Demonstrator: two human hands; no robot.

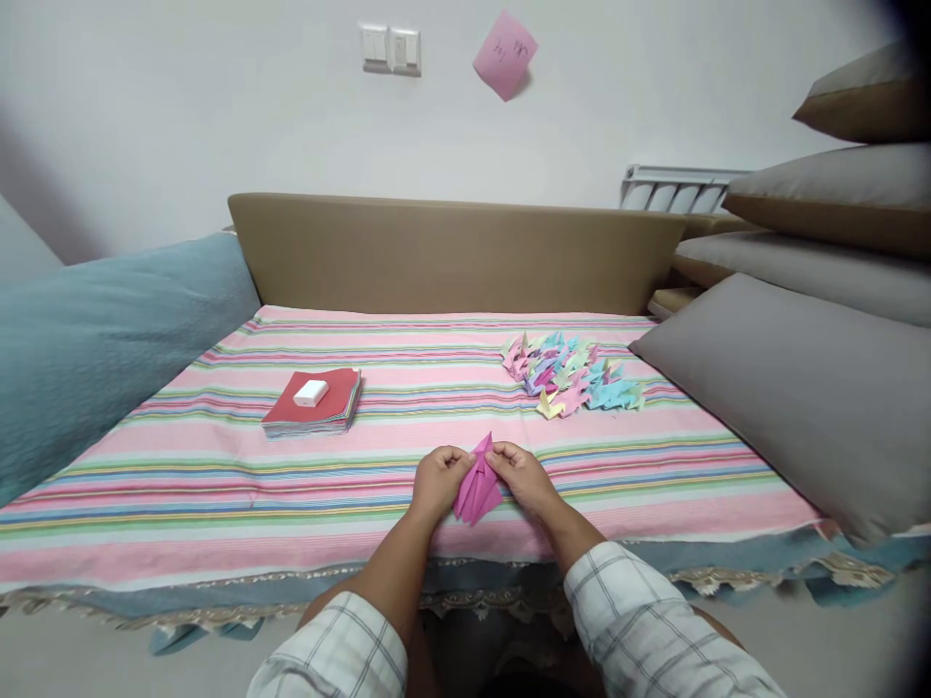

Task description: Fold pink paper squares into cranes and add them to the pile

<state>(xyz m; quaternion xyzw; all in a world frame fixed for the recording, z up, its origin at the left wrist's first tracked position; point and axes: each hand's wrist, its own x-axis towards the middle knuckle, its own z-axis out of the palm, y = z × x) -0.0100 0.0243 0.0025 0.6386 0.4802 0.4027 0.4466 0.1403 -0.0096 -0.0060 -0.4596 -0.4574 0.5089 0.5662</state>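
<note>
A folded magenta origami paper (478,487) is held between my two hands, its narrow point facing away from me. My left hand (440,480) pinches its left edge between thumb and fingers. On the opposite edge, my right hand (522,475) has a matching pinch near the upper part. Pleated layers fan out toward me below the fingers. Beyond my right hand lies a cluster of folded paper cranes (571,373) in pink, blue, yellow, green and purple. To the left rests a stack of coloured paper (309,412), red sheet uppermost, with a small white box-shaped object (311,393) on it.
A striped cloth (218,485) covers the seat under everything. The brown backrest (451,254) runs along the far side. A blue cushion (109,339) leans at left, and grey cushions (815,388) are piled at right. A pink note (505,55) hangs on the wall.
</note>
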